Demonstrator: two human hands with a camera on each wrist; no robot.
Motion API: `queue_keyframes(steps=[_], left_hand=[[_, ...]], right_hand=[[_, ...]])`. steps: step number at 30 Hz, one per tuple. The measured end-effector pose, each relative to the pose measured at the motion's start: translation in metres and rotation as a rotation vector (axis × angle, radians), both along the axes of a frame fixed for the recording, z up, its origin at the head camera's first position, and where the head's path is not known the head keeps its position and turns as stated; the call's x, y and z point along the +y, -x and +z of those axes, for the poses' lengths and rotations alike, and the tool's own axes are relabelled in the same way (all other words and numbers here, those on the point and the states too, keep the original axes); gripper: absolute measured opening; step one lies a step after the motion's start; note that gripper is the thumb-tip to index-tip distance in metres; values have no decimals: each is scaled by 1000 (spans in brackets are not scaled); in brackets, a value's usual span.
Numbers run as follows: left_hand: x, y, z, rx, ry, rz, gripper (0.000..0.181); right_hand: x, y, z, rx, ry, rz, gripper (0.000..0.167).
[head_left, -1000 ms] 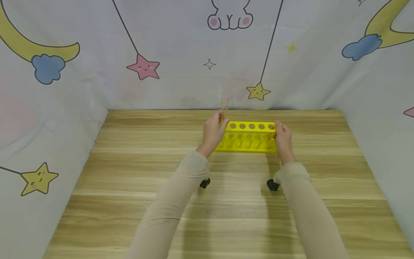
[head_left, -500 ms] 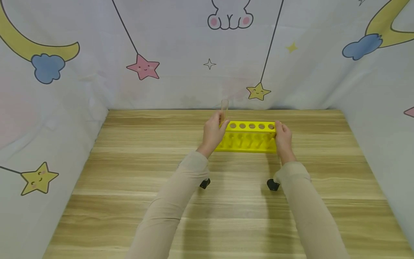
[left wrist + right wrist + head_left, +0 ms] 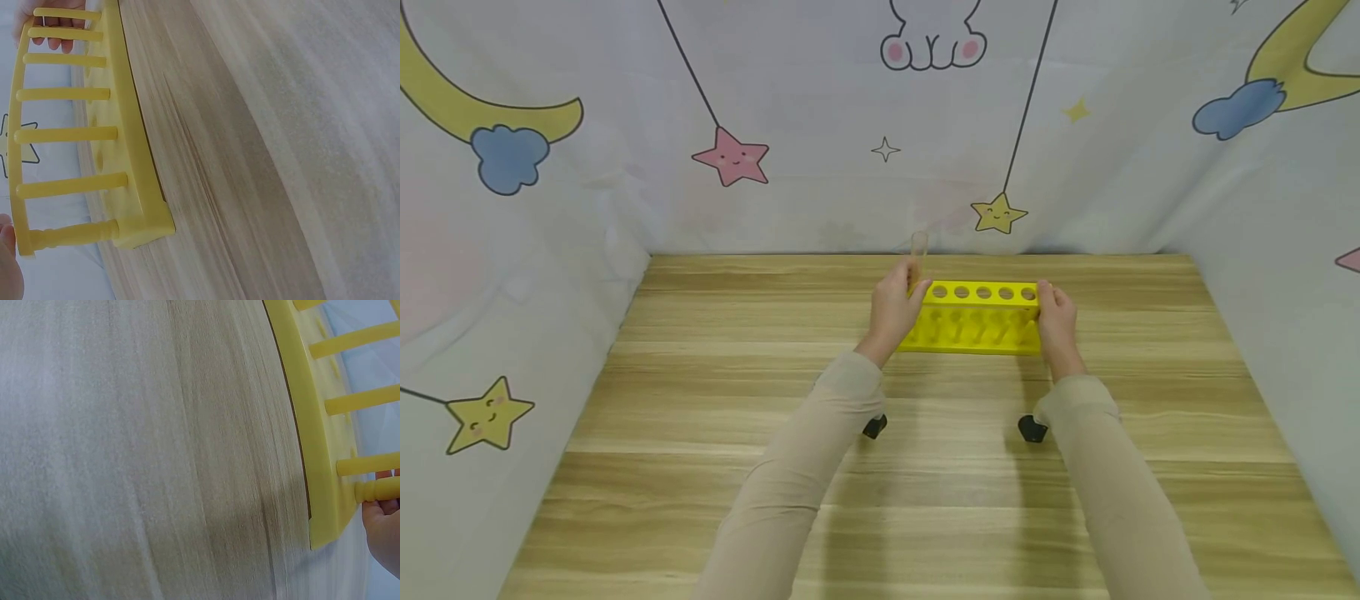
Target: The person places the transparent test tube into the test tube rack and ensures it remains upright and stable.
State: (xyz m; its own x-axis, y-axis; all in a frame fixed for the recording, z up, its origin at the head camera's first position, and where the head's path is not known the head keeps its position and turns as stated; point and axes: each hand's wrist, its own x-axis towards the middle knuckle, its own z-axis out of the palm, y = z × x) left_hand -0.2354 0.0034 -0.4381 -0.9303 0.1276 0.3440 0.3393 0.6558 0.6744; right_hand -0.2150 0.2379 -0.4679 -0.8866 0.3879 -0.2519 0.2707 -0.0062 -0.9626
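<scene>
A yellow test tube rack (image 3: 970, 349) stands on the wooden table, with a row of round holes along its top bar and pegs on its base. At its left end my left hand (image 3: 895, 310) holds a clear test tube (image 3: 919, 247) between thumb and fingers. The tube's upper part sticks up above the hand; its lower part is hidden, so I cannot tell whether it sits in a hole. My right hand (image 3: 1058, 327) grips the rack's right end by the top bar and post. In the right wrist view, fingers (image 3: 387, 506) curl behind the end post.
The wooden tabletop (image 3: 700, 375) reaches out on both sides and in front of the rack. Behind it hangs a white cloth (image 3: 820, 200) printed with stars and moons. Dark wrist-worn pieces (image 3: 1033, 428) show below both sleeves.
The test tube has sunk slightly in my left hand, and its mouth has tipped a little toward me. The rack and my right hand stay in place.
</scene>
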Motion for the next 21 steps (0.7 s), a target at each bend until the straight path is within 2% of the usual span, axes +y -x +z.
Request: queue_keyframes(steps=[7, 21], left_hand=[[0, 0, -1, -17, 15, 3, 22], [0, 0, -1, -37, 43, 16, 22]], right_hand=[[-1, 0, 1, -15, -12, 1, 35], [0, 0, 0, 10, 20, -5, 35]])
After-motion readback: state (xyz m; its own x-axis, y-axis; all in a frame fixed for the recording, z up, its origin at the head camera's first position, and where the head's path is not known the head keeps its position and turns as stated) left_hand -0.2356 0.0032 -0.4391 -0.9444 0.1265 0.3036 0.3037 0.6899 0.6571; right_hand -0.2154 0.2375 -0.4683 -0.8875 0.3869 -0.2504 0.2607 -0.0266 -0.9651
